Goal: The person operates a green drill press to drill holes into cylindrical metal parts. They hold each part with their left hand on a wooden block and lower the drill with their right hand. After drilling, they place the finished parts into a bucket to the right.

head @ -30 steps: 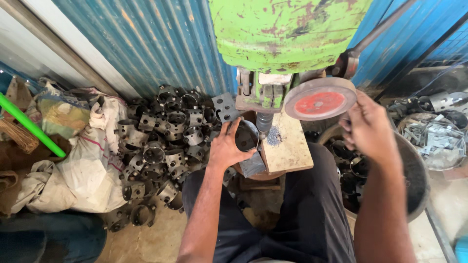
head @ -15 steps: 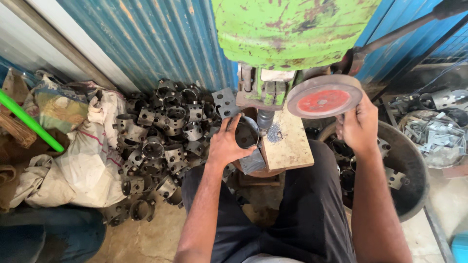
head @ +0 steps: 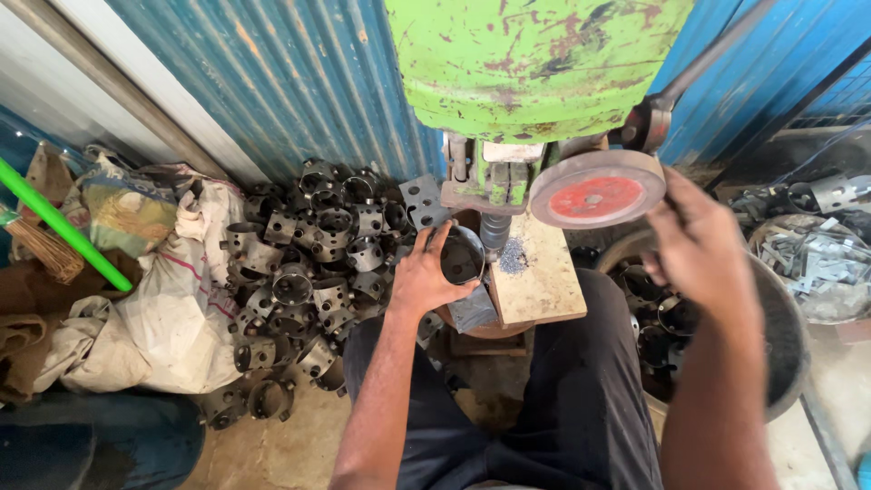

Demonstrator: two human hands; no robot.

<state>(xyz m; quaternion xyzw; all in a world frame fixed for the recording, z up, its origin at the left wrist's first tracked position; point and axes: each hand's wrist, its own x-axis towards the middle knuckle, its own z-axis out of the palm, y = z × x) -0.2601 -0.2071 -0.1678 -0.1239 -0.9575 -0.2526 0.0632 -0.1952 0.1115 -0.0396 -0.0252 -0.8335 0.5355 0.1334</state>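
A dark metal ring (head: 463, 259) is gripped by the left hand (head: 425, 277), fingers wrapped round its near side, and is held on edge against the punch (head: 494, 231) of the green press machine (head: 535, 63). The ring is placed at the left edge of the wooden block (head: 543, 286) that lies under the punch, where a small heap of metal filings (head: 513, 257) is seen. The right hand (head: 699, 245) is raised just beside the round flywheel with a red face (head: 596, 189); its fingers are curled and blurred, and whether the wheel's rim is actually grasped cannot be told. A heap of similar dark metal rings (head: 308, 263) is piled on the floor to the left, against the blue corrugated wall (head: 272, 82), next to a white sack (head: 172, 308). A round basin (head: 780, 354) with more rings is set to the right, behind the right forearm. A green rod (head: 63, 227) is seen at far left
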